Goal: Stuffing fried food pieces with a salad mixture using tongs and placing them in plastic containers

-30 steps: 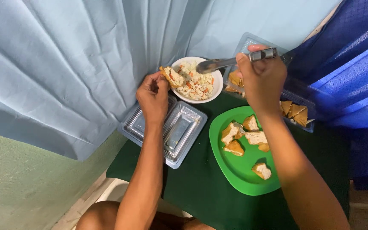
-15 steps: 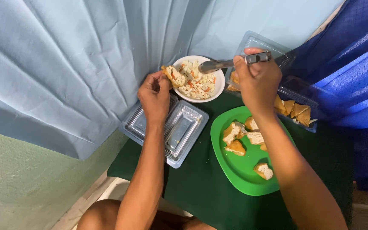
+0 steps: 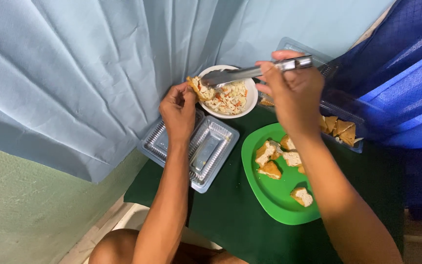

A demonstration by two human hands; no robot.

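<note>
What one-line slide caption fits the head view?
Left hand holds a filled bread piece over the white bowl while right hand works a metal utensil.

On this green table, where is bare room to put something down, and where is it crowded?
Bare green cloth lies at the near side, bordered by the clear plastic lid, the green plate and the left forearm. The far side is crowded: white bowl, clear tray of pieces, left hand and right hand with the knife.

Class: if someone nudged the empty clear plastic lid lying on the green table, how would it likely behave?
The empty clear plastic lid looks thin and ribbed, so it is probably very light and would likely slide easily over the green table. It lies flat and shallow, so tipping seems unlikely. Squeezed, it would probably flex.
</note>
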